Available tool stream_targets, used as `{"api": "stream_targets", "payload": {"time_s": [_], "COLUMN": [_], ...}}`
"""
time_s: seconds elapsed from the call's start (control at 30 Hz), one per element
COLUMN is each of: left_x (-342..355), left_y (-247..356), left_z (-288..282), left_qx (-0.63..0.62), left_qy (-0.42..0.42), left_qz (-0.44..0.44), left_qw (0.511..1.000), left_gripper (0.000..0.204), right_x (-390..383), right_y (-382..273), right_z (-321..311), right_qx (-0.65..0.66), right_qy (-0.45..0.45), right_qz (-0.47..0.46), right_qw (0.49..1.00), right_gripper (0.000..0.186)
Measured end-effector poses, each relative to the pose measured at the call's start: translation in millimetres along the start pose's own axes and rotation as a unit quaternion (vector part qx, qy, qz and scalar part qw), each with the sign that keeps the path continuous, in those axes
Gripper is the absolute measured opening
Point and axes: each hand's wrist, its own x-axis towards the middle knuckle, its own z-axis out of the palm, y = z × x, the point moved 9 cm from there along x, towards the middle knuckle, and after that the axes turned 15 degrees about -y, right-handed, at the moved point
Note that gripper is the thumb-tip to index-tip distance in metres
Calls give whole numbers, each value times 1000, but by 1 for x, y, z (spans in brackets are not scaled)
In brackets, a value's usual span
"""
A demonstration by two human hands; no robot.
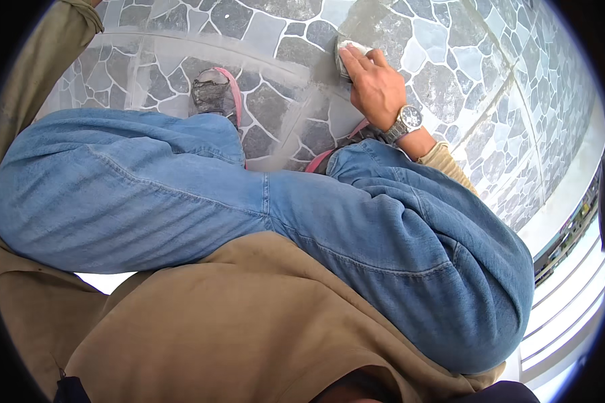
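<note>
I am squatting on a floor of grey irregular stone pieces with white joints (289,52). My right hand (373,84), with a watch on its wrist, is closed on a pale greyish pad (343,62), pressed to the floor beside a damp-looking darker patch; I cannot make out what the pad is made of. Only a sliver of my left hand (95,3) shows at the top left edge, beyond the sleeve, and its fingers are hidden. My grey shoes with pink edges (215,94) show beyond my jeans.
A dusty pale film runs in bands across the stones. At the right the floor meets a pale ledge (558,195), and beyond it are white railing bars (571,282) with an outdoor view between them.
</note>
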Motion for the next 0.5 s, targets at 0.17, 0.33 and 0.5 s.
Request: {"api": "stream_targets", "payload": {"time_s": [0.17,0.33,0.5], "left_x": [-9,-16,-17], "left_y": [-1,-4,-10], "left_z": [-4,-7,-15], "left_qx": [-7,-19,-30], "left_qy": [12,11,-5], "left_qz": [-8,-10,-15], "left_qw": [1000,1000,999], "left_gripper": [40,39,37], "right_x": [-22,-21,-48], "right_y": [-59,38,121], "right_z": [22,-40,-60], "right_qx": [45,502,710], "right_qy": [-21,-49,32], "right_qz": [-115,38,40], "right_qw": [992,863,702], "right_gripper": [50,38,35]}}
